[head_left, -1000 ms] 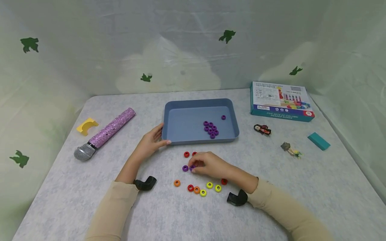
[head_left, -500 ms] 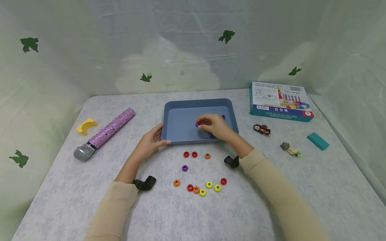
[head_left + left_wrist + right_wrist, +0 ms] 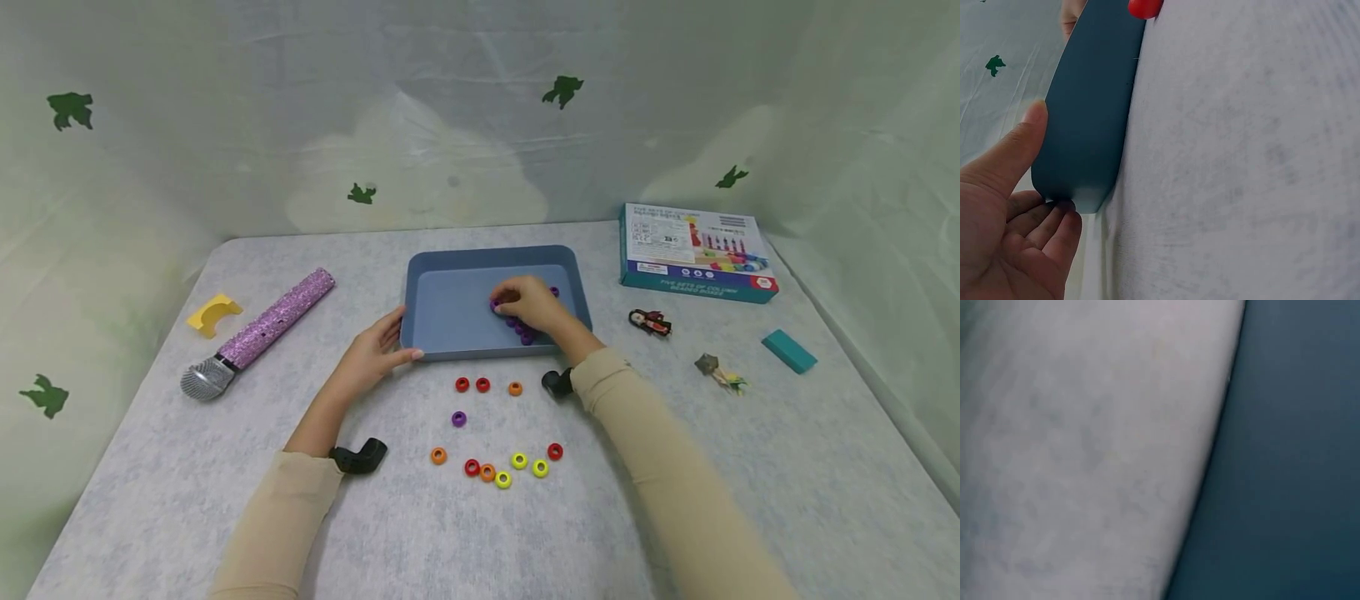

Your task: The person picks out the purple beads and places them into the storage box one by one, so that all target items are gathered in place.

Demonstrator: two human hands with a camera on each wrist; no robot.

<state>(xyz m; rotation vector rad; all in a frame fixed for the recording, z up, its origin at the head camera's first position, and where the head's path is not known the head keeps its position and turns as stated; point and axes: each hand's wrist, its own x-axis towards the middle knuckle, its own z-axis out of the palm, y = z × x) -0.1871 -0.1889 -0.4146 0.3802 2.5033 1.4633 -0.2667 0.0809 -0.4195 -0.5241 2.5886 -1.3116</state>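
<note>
My left hand (image 3: 371,354) holds the near left corner of a shallow blue-grey tray (image 3: 450,300). In the left wrist view its thumb lies along the rim and its fingertips curl against the tray wall (image 3: 1085,119). Over the right half of the tray, low inside it, my right hand (image 3: 534,305) pinches a purple bead (image 3: 495,306) between thumb and fingers. Several more purple beads (image 3: 527,337) lie in the tray, partly hidden by that hand. The right wrist view shows only the tray's wall (image 3: 1291,450) and the tablecloth.
Loose beads lie before the tray: one purple bead (image 3: 459,419), several red beads (image 3: 483,385), orange beads (image 3: 515,388) and yellow beads (image 3: 519,460). A glittery microphone (image 3: 258,333) and yellow arch block (image 3: 214,314) are left; a box (image 3: 697,250), two figurines (image 3: 650,322) and a teal block (image 3: 789,351) right.
My right hand has carried a purple bead from the table up into the tray, then lowered it slightly beside the other purple beads. My left hand has stayed at the tray's corner.
</note>
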